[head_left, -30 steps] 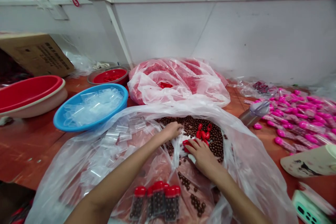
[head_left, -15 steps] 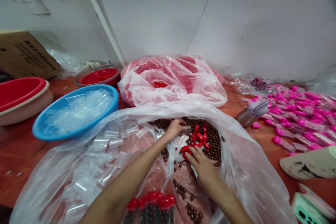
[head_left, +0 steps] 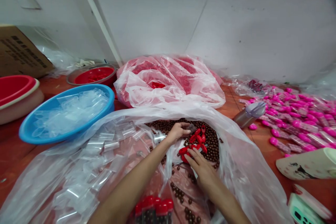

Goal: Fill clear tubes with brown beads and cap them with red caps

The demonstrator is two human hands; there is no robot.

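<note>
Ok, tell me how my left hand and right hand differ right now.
The left hand is curled, gripping a small clear tube; the right hand lies flatter, touching the red caps. The left hand reaches farther over the brown balls; the right hand sits nearer their edge. Both are inside the open clear bag.

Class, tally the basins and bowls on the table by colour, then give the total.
Blue, the blue basin: 1
Red, the red basin at the left edge and the red bowl at the back: 2
Total: 3
</note>
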